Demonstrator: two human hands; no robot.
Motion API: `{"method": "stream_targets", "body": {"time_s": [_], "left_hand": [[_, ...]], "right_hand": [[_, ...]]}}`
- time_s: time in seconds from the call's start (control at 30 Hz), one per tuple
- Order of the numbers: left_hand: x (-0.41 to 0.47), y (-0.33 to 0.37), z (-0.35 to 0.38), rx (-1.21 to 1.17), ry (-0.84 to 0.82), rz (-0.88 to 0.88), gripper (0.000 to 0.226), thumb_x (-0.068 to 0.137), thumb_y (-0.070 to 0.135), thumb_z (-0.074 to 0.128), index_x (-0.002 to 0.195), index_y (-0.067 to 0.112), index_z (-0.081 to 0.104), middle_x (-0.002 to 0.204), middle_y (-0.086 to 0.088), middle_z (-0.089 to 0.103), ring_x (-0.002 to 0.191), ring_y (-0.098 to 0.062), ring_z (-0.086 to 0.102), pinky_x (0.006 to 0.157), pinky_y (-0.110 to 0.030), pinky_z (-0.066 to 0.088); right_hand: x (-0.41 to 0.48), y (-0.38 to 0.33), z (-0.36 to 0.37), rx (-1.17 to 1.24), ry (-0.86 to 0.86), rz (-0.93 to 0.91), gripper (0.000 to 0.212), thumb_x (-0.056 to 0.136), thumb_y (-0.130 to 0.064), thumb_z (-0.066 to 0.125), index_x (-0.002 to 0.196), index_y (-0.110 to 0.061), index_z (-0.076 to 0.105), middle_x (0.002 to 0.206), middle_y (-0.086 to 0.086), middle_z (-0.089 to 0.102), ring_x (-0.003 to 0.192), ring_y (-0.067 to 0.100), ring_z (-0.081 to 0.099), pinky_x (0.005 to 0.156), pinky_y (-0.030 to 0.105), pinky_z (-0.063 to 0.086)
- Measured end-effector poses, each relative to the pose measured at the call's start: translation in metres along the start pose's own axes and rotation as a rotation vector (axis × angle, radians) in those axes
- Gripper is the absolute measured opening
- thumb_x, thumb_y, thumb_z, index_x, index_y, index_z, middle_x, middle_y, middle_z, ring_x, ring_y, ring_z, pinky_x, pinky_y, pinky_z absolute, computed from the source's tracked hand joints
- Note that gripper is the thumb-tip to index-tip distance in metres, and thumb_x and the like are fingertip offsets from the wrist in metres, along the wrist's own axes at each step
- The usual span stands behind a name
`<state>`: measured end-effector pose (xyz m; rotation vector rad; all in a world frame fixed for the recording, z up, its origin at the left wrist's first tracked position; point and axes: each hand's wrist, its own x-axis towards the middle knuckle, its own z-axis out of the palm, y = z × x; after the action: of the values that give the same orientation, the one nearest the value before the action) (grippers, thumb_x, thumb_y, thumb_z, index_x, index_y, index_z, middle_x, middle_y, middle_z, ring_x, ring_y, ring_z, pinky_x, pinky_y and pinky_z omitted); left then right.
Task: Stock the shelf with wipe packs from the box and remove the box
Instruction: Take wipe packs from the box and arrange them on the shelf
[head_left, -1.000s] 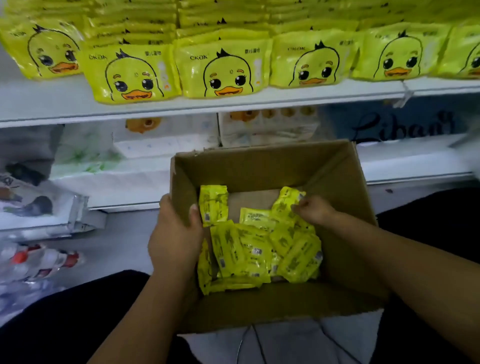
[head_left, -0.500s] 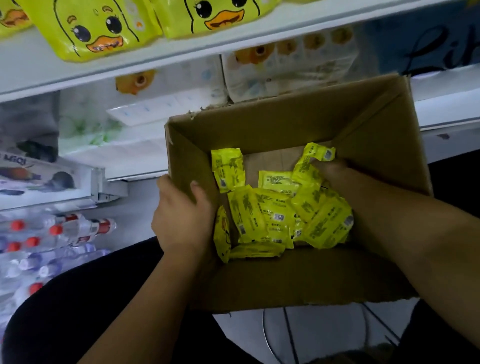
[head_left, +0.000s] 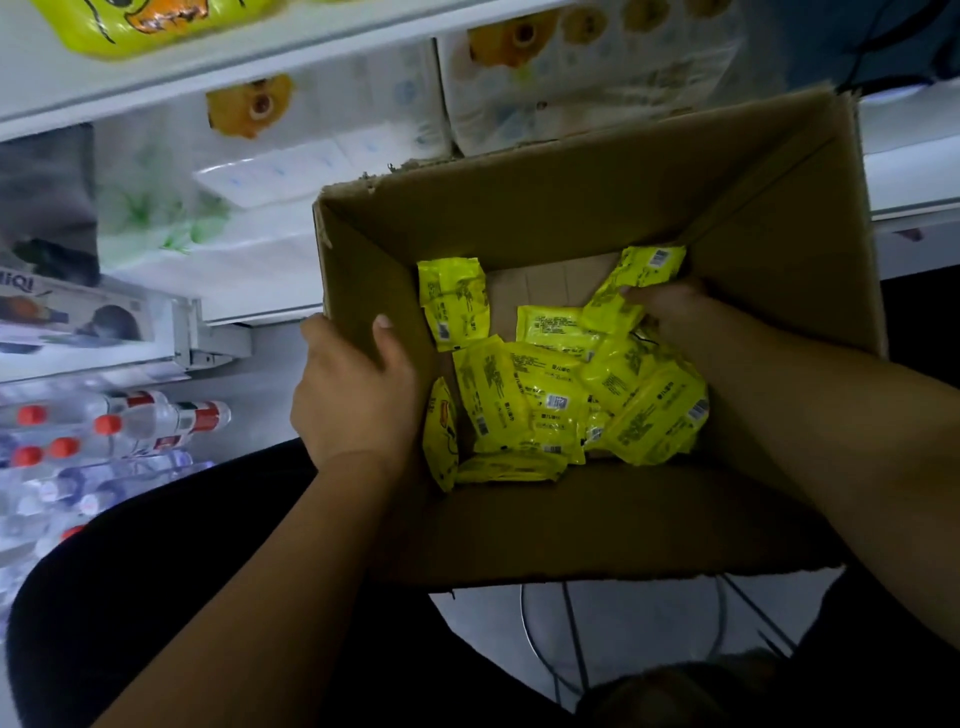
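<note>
An open brown cardboard box (head_left: 571, 197) rests on my lap, in front of the shelves. Several yellow wipe packs (head_left: 524, 395) lie loose on its bottom. My left hand (head_left: 353, 400) grips the box's left wall, thumb inside and fingers outside. My right hand (head_left: 670, 312) reaches into the box at the right and holds one yellow wipe pack (head_left: 631, 288) that sticks up toward the back corner. On the white shelf (head_left: 156, 88) at the top left, a large yellow duck pack (head_left: 130, 26) is partly in view.
White tissue and wipe packages (head_left: 571, 78) fill the lower shelf behind the box. Clear bottles with red caps (head_left: 114, 426) lie at the left on the floor level. My dark-clothed legs are under the box, and thin cables (head_left: 571, 634) run across the floor below.
The view has tilted further down, so the shelf of duck packs has slid out of the top. My right hand has closed round a pack at the box's right. My left hand stays on the wall.
</note>
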<state>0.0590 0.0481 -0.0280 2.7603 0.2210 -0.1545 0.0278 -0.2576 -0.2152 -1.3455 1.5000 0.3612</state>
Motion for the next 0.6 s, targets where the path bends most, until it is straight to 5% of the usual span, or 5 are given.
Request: {"method": "stream_targets", "body": {"time_s": [0.07, 0.17, 0.33, 0.43, 0.6], "left_hand": [[0.0, 0.001, -0.001, 0.005, 0.008, -0.001, 0.04, 0.102, 0.045, 0.049, 0.119, 0.009, 0.047, 0.109, -0.017, 0.066, 0.097, -0.045, 0.063, 0.074, -0.043, 0.04], [-0.002, 0.002, -0.003, 0.001, 0.01, -0.002, 0.041, 0.101, 0.045, 0.05, 0.119, 0.008, 0.046, 0.11, -0.017, 0.064, 0.099, -0.044, 0.062, 0.075, -0.043, 0.041], [-0.001, 0.002, -0.002, -0.002, 0.012, 0.02, 0.042, 0.101, 0.045, 0.05, 0.118, 0.006, 0.043, 0.105, -0.019, 0.064, 0.096, -0.046, 0.062, 0.071, -0.041, 0.036], [-0.002, 0.0, -0.002, 0.025, 0.012, 0.03, 0.044, 0.101, 0.045, 0.047, 0.122, 0.006, 0.042, 0.109, -0.02, 0.065, 0.1, -0.046, 0.062, 0.071, -0.041, 0.034], [-0.002, -0.003, 0.0, 0.033, 0.023, 0.057, 0.045, 0.101, 0.046, 0.046, 0.122, 0.006, 0.042, 0.111, -0.02, 0.066, 0.101, -0.045, 0.062, 0.071, -0.04, 0.035]], "right_hand": [[-0.008, -0.006, -0.001, 0.021, -0.114, -0.038, 0.045, 0.089, -0.019, 0.076, 0.128, -0.012, 0.055, 0.117, 0.01, 0.067, 0.077, 0.018, 0.062, 0.05, 0.022, 0.053], [-0.019, -0.007, -0.009, -0.325, -0.261, -0.125, 0.053, 0.086, -0.026, 0.079, 0.132, -0.009, 0.058, 0.129, 0.006, 0.064, 0.112, 0.028, 0.064, 0.097, 0.043, 0.054], [-0.065, 0.002, -0.034, -1.235, -0.469, -0.424, 0.05, 0.089, -0.036, 0.075, 0.129, -0.009, 0.062, 0.129, 0.008, 0.061, 0.118, 0.025, 0.059, 0.094, 0.031, 0.049], [-0.073, 0.028, -0.035, -1.598, -0.462, -0.497, 0.065, 0.093, -0.049, 0.065, 0.143, -0.01, 0.051, 0.153, 0.014, 0.042, 0.138, 0.03, 0.043, 0.108, 0.032, 0.041], [-0.087, 0.059, -0.045, -1.671, -0.312, -0.561, 0.054, 0.098, -0.04, 0.06, 0.146, -0.017, 0.05, 0.166, 0.022, 0.009, 0.154, 0.032, 0.012, 0.115, 0.029, 0.03]]}}
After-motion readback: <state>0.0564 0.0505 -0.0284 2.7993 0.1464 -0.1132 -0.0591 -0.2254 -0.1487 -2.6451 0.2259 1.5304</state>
